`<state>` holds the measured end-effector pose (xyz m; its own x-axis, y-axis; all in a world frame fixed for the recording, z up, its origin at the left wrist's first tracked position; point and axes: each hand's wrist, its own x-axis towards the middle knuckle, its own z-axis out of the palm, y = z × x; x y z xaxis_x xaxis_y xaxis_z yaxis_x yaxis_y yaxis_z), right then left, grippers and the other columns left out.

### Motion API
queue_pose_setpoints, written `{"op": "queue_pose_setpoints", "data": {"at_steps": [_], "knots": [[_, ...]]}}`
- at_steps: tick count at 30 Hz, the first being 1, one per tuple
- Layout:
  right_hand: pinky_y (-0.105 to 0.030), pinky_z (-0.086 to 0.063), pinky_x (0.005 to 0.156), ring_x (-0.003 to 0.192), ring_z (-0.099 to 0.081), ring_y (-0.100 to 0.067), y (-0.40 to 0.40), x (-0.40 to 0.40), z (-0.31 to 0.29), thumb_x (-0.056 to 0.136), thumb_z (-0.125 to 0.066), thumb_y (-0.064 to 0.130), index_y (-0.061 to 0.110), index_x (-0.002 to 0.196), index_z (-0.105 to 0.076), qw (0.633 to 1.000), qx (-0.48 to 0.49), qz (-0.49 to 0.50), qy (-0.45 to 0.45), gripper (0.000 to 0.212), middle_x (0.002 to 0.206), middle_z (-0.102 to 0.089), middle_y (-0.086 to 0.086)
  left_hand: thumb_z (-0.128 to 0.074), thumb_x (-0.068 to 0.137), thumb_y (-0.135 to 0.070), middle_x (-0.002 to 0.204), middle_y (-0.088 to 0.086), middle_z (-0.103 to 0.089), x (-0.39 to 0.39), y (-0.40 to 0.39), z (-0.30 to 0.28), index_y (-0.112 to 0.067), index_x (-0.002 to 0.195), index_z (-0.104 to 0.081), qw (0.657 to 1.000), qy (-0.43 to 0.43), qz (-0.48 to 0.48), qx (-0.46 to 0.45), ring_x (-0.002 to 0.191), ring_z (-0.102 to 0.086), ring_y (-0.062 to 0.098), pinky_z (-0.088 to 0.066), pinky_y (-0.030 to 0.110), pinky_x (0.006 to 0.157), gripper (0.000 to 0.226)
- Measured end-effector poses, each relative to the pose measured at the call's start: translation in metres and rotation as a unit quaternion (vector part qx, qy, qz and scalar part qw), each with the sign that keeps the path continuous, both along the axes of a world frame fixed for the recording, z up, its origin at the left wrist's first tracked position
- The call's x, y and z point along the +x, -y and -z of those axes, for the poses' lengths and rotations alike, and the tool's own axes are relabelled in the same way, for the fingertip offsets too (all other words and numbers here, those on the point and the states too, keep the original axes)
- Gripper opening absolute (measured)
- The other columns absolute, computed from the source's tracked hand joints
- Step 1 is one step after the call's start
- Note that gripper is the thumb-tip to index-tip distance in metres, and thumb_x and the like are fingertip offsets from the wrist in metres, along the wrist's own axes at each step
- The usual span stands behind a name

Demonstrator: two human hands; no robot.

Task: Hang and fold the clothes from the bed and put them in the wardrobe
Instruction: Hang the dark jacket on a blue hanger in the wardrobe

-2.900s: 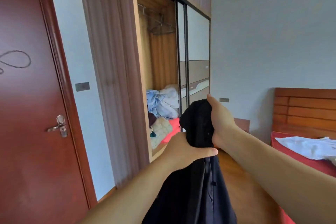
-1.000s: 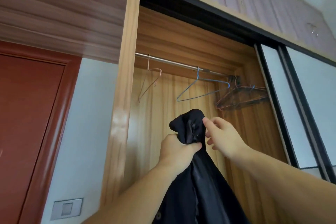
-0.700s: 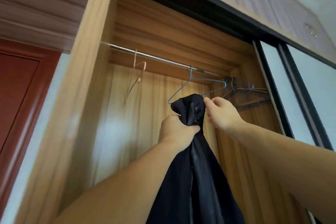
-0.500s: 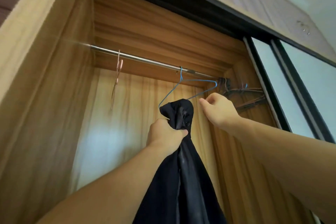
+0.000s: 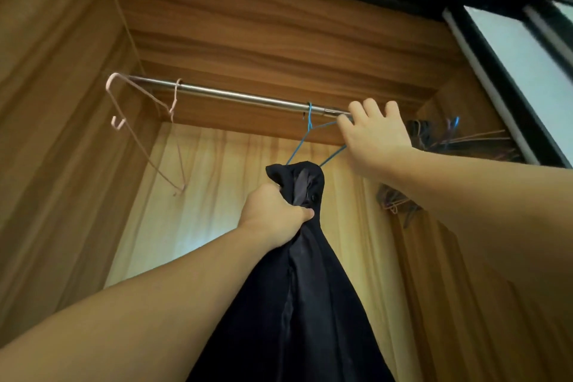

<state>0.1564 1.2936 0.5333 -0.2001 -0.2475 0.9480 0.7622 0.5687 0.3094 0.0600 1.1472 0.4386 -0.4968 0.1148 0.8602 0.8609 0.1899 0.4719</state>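
The left hand (image 5: 276, 211) grips the bunched black garment (image 5: 297, 273), not yet hung. At two o'clock, the right hand (image 5: 373, 139) touches the blue wire hanger (image 5: 302, 146) on the rail (image 5: 235, 96); whether it grasps it I cannot tell.

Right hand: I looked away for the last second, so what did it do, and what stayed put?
The right hand let go of the black garment and rose to the blue hanger on the rail, touching its wire. The left hand still grips the garment; the pink hanger hangs unmoved.

Black garment (image 5: 297, 288) hangs bunched — below blue wire hanger (image 5: 305, 139); hanger on rail (image 5: 242, 98).
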Motion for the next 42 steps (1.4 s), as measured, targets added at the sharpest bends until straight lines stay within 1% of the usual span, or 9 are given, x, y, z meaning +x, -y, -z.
{"op": "queue_pose_setpoints", "data": {"at_steps": [4,8,12,16,25,31,36,39,42], "knots": [[-0.042,-0.037,0.086,0.109,-0.056,-0.032,-0.005,-0.018,-0.015,0.092,-0.05,0.034,0.012,0.128,-0.044,0.976,-0.175,-0.126,-0.017,0.043,0.122,-0.053,-0.009,-0.08,0.071,-0.028,0.087,0.0,-0.07,-0.015,-0.005,0.003,-0.016,0.09,-0.065,1.0,0.007,-0.02,0.004,0.083,-0.067,0.021,-0.057,0.042,0.081,0.026],[-0.031,-0.039,0.072,0.095,-0.061,-0.033,-0.005,-0.029,-0.027,0.096,-0.051,0.029,0.012,0.097,-0.054,0.9,-0.288,-0.326,0.02,0.018,0.099,-0.058,-0.008,-0.08,0.073,-0.026,0.086,0.001,-0.07,-0.024,-0.001,0.008,-0.013,0.087,-0.065,0.999,0.006,-0.051,0.005,0.081,-0.067,0.02,-0.056,0.035,0.075,0.023],[-0.031,-0.04,0.062,0.073,-0.054,-0.027,0.006,-0.05,-0.029,0.096,-0.053,0.033,0.009,0.084,-0.053,0.832,-0.361,-0.416,0.064,0.027,0.074,-0.051,-0.006,-0.079,0.074,-0.026,0.083,0.001,-0.069,-0.031,0.008,0.013,-0.014,0.083,-0.065,0.997,0.01,-0.074,0.007,0.078,-0.067,0.018,-0.053,0.031,0.068,0.021],[-0.027,-0.034,0.047,0.051,-0.042,-0.021,0.02,-0.062,-0.026,0.098,-0.042,0.016,0.002,0.08,-0.054,0.798,-0.389,-0.452,0.085,0.026,0.061,-0.047,-0.009,-0.079,0.073,-0.025,0.079,0.002,-0.071,-0.037,0.018,0.016,-0.012,0.08,-0.066,0.997,0.013,-0.076,0.004,0.076,-0.068,0.019,-0.056,0.035,0.072,0.02],[-0.025,-0.04,0.063,0.073,-0.053,-0.027,0.032,-0.09,-0.006,0.097,-0.042,0.021,0.007,0.105,-0.061,0.739,-0.367,-0.564,-0.032,0.025,0.093,-0.055,-0.009,-0.078,0.073,-0.025,0.081,0.005,-0.071,-0.047,0.036,0.021,-0.009,0.08,-0.066,0.997,0.027,-0.069,0.008,0.077,-0.069,0.021,-0.057,0.04,0.076,0.021],[-0.018,-0.029,0.041,0.041,-0.038,-0.014,0.054,-0.101,0.02,0.091,-0.041,0.006,0.011,0.074,-0.048,0.52,-0.554,-0.645,0.084,0.02,0.064,-0.046,-0.003,-0.078,0.074,-0.026,0.081,0.005,-0.072,-0.048,0.05,0.033,-0.009,0.079,-0.067,0.997,0.032,-0.063,0.006,0.079,-0.069,0.022,-0.055,0.037,0.073,0.022],[-0.023,-0.031,0.042,0.04,-0.034,-0.014,0.071,-0.094,0.063,0.09,-0.051,0.008,0.009,0.077,-0.051,0.535,-0.553,-0.629,0.114,0.013,0.057,-0.041,-0.002,-0.078,0.074,-0.025,0.081,0.008,-0.07,-0.041,0.067,0.05,-0.004,0.077,-0.065,0.998,0.047,-0.043,0.005,0.08,-0.068,0.025,-0.049,0.03,0.063,0.025],[-0.024,-0.038,0.045,0.039,-0.039,-0.015,0.078,-0.078,0.083,0.091,-0.056,0.015,0.009,0.081,-0.053,0.541,-0.568,-0.612,0.097,0.012,0.058,-0.044,-0.003,-0.077,0.074,-0.026,0.082,0.008,-0.071,-0.032,0.078,0.062,-0.005,0.079,-0.067,0.999,0.049,-0.017,-0.007,0.08,-0.069,0.023,-0.054,0.035,0.07,0.023],[-0.019,-0.03,0.038,0.037,-0.029,-0.011,0.084,-0.058,0.094,0.094,-0.054,0.018,0.011,0.085,-0.052,0.529,-0.598,-0.596,0.088,0.011,0.053,-0.035,0.001,-0.077,0.074,-0.027,0.08,0.003,-0.071,-0.021,0.086,0.077,-0.011,0.077,-0.068,0.998,0.048,0.013,-0.024,0.077,-0.069,0.019,-0.057,0.037,0.074,0.019]]}}
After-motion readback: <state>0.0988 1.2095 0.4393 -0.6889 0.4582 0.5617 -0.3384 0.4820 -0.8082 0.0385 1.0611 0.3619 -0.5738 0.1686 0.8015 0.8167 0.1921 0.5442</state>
